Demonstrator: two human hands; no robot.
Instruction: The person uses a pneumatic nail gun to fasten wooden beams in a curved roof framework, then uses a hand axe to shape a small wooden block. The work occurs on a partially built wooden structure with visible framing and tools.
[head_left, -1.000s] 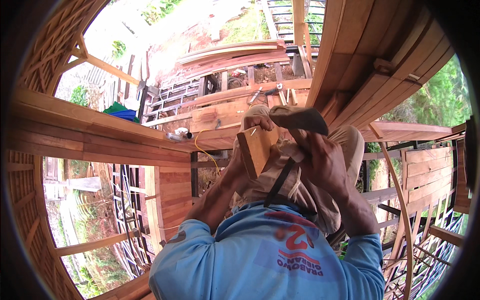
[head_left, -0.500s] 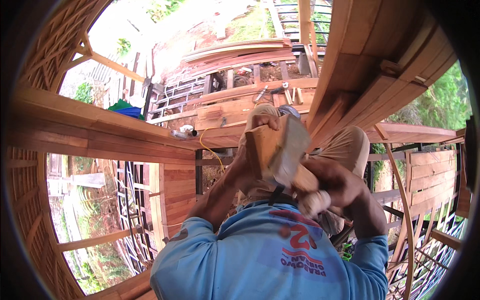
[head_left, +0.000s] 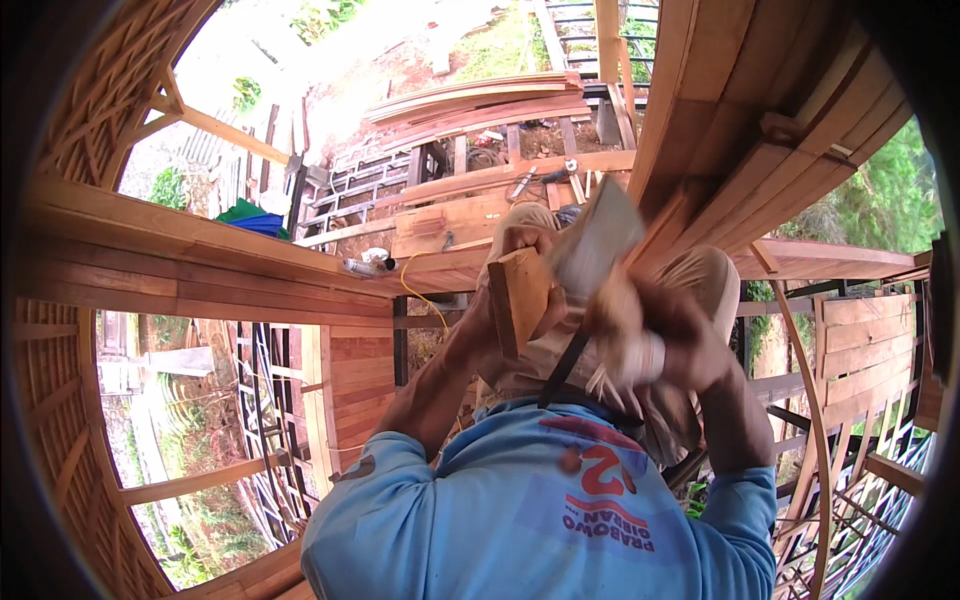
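Observation:
My left hand (head_left: 527, 240) is closed round a short wooden block (head_left: 522, 298), which stands tilted above my lap. A broad grey-bladed machete (head_left: 598, 238) is in my right hand (head_left: 685, 335), its pale wooden handle (head_left: 622, 318) wrapped with white near the end. Motion smears the right hand and the blade. The blade points up and away, just right of the block; whether it touches the wood cannot be told. My bent knees (head_left: 700, 275) lie beneath and beyond both hands.
A wooden beam (head_left: 200, 240) runs along the left. Large joined planks (head_left: 760, 130) slope overhead at right. Beyond my knees are stacked boards (head_left: 480, 105), a power tool (head_left: 560, 173), a yellow cord (head_left: 420, 290) and a bottle (head_left: 362, 267). A thin curved strip (head_left: 808, 400) stands at right.
The machete has swung from over the block to its right, with the blade tip higher. More of the block and my left thumb now show. My left hand stays nearly in place.

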